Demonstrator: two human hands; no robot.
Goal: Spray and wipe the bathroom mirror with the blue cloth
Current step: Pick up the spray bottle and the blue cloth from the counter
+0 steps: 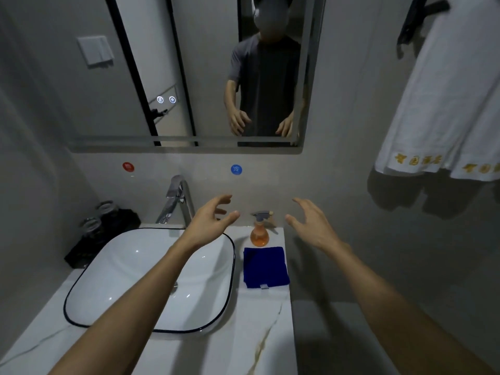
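The bathroom mirror point(205, 77) hangs on the wall above the counter and reflects a person in a grey shirt. An orange spray bottle point(259, 234) with a grey trigger head stands upright at the back right of the counter. Just in front of it a folded blue cloth point(265, 267) lies flat. My left hand point(213, 220) hovers open to the left of the bottle, fingers spread, holding nothing. My right hand point(311, 223) hovers open to the right of the bottle, also apart from it.
A white basin point(89, 280) with a dark rim sits on the marble counter point(259, 334), a chrome tap point(177, 201) behind it. A black tray with glasses point(100, 228) stands at the back left. White towels point(446, 104) hang at the right.
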